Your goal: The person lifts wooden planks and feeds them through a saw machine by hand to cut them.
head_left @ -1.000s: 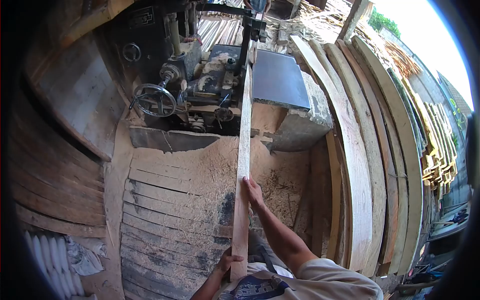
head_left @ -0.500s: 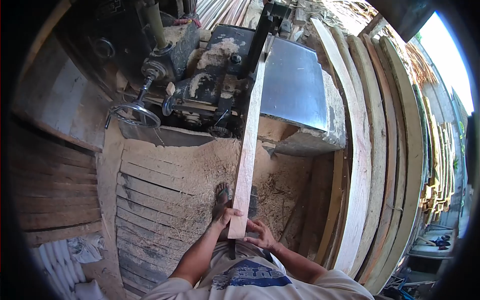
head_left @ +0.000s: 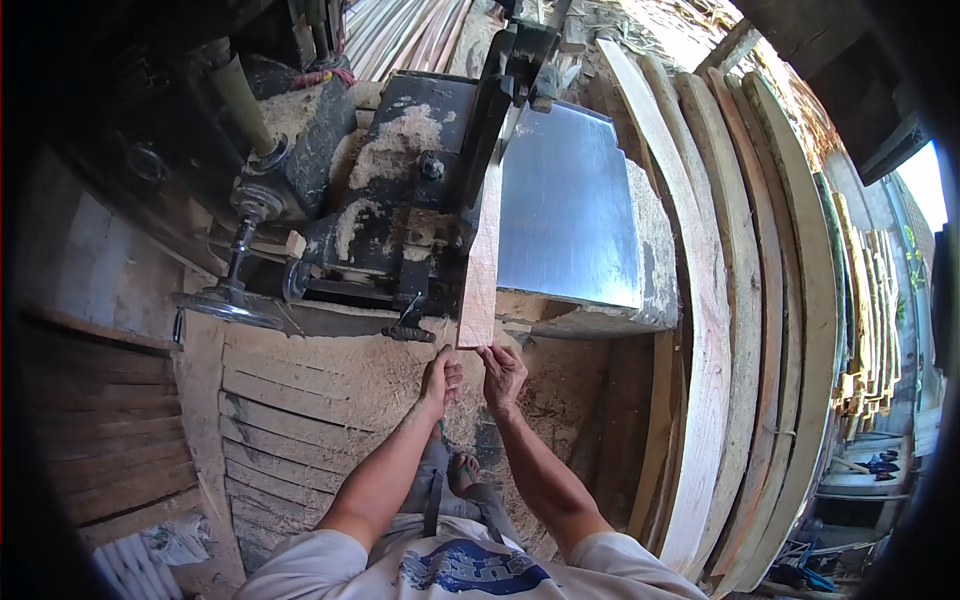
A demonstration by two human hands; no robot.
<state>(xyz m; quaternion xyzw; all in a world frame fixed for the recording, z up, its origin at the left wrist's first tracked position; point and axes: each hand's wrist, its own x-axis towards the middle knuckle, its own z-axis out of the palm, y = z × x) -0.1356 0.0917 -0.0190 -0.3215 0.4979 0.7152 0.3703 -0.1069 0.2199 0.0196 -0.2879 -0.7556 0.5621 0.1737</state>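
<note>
A long, pale wooden plank (head_left: 479, 300) lies along the black fence of a woodworking machine, its near end sticking out over the front edge of the table. At that end's right corner, my right hand (head_left: 503, 376) pinches the plank between thumb and fingers. My left hand (head_left: 441, 380) is just left of and below the plank's end, its fingers curled in with nothing visible in them. The plank's far part is hidden behind the black fence and guard (head_left: 487, 130). To its right is the smooth metal table (head_left: 570, 210).
Sawdust covers the slatted floor (head_left: 290, 400) and the machine's left bed. A handwheel (head_left: 230, 308) juts out on the left. Long boards (head_left: 710, 280) stand stacked along the right side. My sandaled foot (head_left: 465, 472) is below my hands.
The plank has slid forward along the fence, away from my body, and both arms have stretched out with it. My left hand has come off the plank's top and curled. The view has shifted slightly.
</note>
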